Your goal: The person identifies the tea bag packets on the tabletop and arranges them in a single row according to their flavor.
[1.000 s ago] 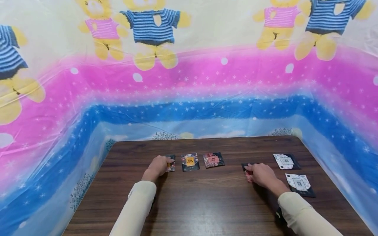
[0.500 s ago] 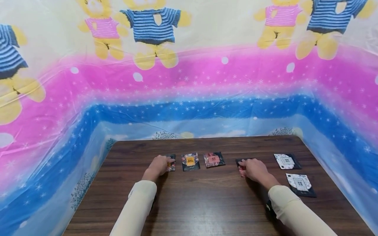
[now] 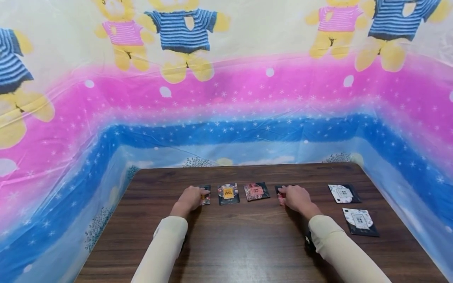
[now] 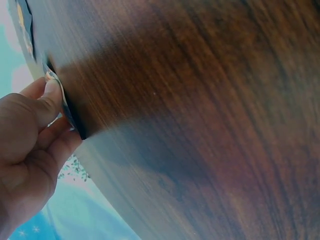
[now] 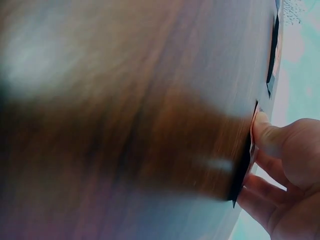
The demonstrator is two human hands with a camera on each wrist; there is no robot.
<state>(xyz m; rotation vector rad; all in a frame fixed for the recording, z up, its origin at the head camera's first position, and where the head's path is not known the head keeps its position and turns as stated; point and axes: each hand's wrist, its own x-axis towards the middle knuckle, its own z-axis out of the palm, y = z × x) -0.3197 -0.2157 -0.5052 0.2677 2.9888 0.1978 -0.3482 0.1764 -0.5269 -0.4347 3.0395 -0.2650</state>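
At the left of a row of sachets, my left hand (image 3: pixel 190 199) holds a small dark sachet (image 3: pixel 207 195) with a colourful print. In the left wrist view, my thumb and fingers grip this sachet (image 4: pixel 64 95) by its edges, and it stays close to the tabletop. My right hand (image 3: pixel 296 198) grips a black-and-red sachet (image 3: pixel 280 195) just right of the row; the hand covers much of it. The right wrist view has the thumb and fingers on the edges of that sachet (image 5: pixel 251 150). Between my hands lie a yellow-labelled sachet (image 3: pixel 228 193) and a red-labelled sachet (image 3: pixel 256 191), set slightly askew.
Two white-and-black sachets, an upper one (image 3: pixel 344 193) and a lower one (image 3: pixel 360 221), lie on the right side of the brown wooden table (image 3: pixel 233 243). A printed cloth (image 3: pixel 247 133) with bears hangs around the table's back and sides.
My right hand has slid leftward and slightly away from me with the black-and-red sachet, towards the red-labelled one. The left hand has stayed in place on its sachet.
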